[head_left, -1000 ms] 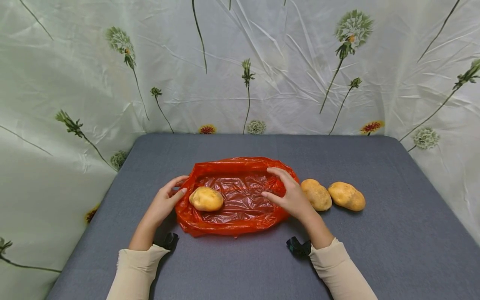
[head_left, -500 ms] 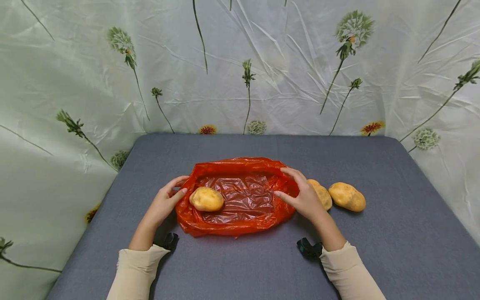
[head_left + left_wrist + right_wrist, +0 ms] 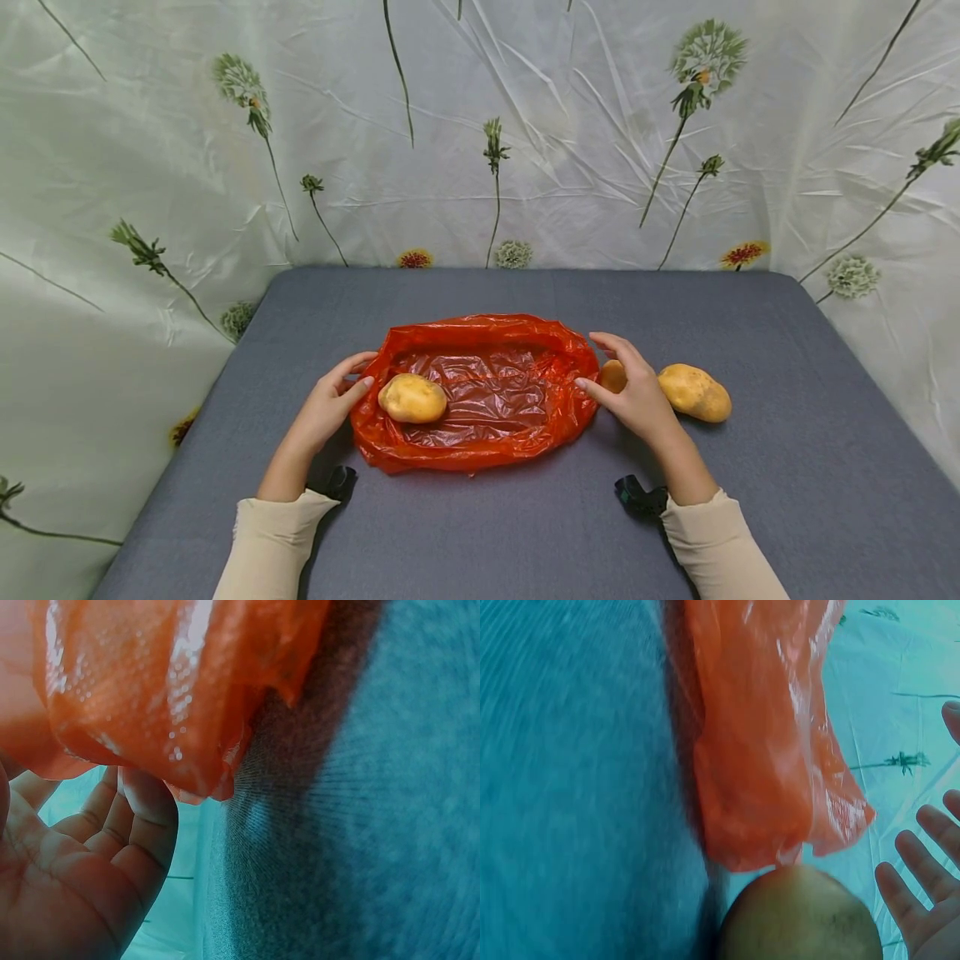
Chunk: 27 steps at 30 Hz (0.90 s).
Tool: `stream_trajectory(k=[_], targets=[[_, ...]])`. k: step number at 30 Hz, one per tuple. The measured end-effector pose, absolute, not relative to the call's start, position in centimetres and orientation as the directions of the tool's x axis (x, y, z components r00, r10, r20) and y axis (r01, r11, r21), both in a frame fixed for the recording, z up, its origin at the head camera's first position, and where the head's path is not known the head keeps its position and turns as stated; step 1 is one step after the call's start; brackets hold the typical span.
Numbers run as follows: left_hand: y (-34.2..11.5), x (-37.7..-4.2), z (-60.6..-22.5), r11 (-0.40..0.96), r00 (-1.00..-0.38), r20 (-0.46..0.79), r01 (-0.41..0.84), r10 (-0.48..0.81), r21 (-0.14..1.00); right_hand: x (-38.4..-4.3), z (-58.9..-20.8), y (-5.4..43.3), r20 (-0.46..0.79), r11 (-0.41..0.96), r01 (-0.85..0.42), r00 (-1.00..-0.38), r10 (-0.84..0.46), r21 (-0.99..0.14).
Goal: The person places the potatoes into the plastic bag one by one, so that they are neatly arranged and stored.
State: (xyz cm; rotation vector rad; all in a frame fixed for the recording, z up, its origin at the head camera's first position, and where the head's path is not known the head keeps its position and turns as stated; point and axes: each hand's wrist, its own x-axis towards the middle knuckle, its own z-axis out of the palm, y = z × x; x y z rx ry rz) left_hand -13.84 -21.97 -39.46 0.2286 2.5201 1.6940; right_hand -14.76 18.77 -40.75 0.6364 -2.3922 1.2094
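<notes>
A red plastic bag [image 3: 480, 457] lies on the table with its mouth spread wide and facing up. Inside it at the left sits a potato [image 3: 412, 398]. My left hand [image 3: 330, 406] is at the bag's left side, thumb and fingers loosely bent, fingertips right at the outer wall [image 3: 135, 690]. Just beyond the bag's right edge hovers my right hand [image 3: 637, 392], fingers spread and holding nothing. It partly covers a second potato [image 3: 613, 377], which also shows below the bag in the right wrist view [image 3: 802, 919]. A third potato [image 3: 693, 392] lies right of that hand.
The grey cloth-covered table [image 3: 480, 542] reaches back to a pale curtain [image 3: 420, 192] printed with dandelions. Black wrist straps [image 3: 641, 497] sit at both cuffs.
My right hand has moved right, from over the inside of the bag to past its right edge, over the nearer loose potato. The left hand, bag and potatoes have stayed put.
</notes>
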Motion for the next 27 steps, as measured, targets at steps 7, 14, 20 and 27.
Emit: stream_trajectory(k=[7, 14, 20, 27], targets=[[-22.6, -14.6, -41.1, 0.37, -0.985, 0.007, 0.073, 0.175, 0.926, -12.8, -37.5, 18.5, 0.498, 0.549, -0.504, -0.849, -0.174, -0.667], [-23.1, -15.1, -42.4, 0.381, -0.985, 0.016, 0.081, 0.171, 0.921, -12.5, -37.7, 19.7, 0.533, 0.57, -0.512, -0.833, -0.147, -0.643], [-23.1, -15.1, -42.3, 0.382, -0.985, 0.018, 0.082, 0.17, 0.921, -13.3, -39.8, 22.0, 0.527, 0.596, -0.482, -0.842, -0.113, -0.642], [-23.0, -15.0, -42.3, 0.373, -0.984, 0.023, 0.089, 0.177, 0.923, -13.5, -41.2, 24.1, 0.528, 0.615, -0.451, -0.847, -0.065, -0.647]])
